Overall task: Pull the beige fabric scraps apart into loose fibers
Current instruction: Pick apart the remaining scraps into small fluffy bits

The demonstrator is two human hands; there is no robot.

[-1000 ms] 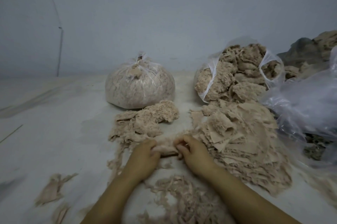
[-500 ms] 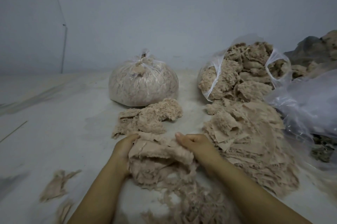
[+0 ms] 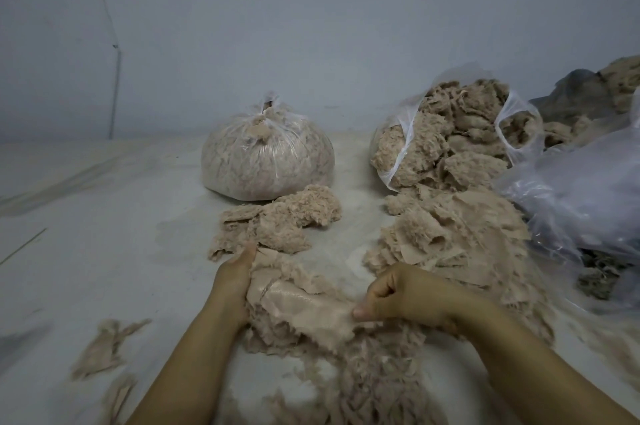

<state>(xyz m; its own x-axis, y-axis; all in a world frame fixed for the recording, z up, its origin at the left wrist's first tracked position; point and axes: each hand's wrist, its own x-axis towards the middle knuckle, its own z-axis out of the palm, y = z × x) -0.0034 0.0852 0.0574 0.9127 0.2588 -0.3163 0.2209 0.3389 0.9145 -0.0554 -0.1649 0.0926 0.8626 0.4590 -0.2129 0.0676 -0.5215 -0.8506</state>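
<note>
Left hand (image 3: 232, 277) and right hand (image 3: 403, 293), fingers clamped on opposite ends of a beige fabric scrap (image 3: 304, 307), stretched above loose fibers (image 3: 374, 369) on the worktop (image 3: 104, 217). No legible writing.

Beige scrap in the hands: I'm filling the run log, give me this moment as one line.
left hand grips scrap | right hand pinches other end | scrap stretched between | loose fibers below

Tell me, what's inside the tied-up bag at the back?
The tied plastic bag is see-through: beige fluffy fibers press against its sides, and a tuft pokes out at the knot. What fills its middle is hidden by the outer stuff.
</note>
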